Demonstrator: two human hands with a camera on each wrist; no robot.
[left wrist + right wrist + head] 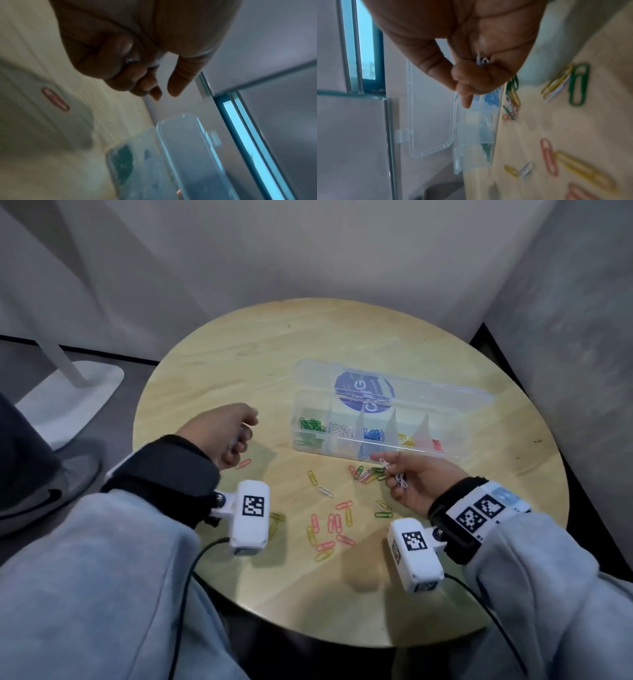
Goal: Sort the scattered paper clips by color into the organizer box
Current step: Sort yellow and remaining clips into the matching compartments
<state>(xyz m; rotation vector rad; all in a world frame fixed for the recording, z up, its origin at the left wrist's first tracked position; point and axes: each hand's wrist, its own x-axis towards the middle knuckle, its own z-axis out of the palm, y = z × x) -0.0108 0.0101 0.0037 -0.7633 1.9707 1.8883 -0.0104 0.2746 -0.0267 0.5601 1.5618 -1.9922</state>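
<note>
Right hand (409,481) gripping white clips (397,475) just before the open box (370,419) near the table's (239,344) far-right edge, left hand (229,433) curled, contents unclear, loose clips (329,525) toward the near edge.

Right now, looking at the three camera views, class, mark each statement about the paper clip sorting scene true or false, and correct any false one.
1. The organizer box has its lid open. True.
2. The right hand holds white paper clips. True.
3. The green clips in the box fill its rightmost compartment. False: they are in the leftmost one.
4. No pink clips remain on the table. False: several still lie there.
5. The left hand rests inside the box. False: it is raised beside the box, over the table.
</note>
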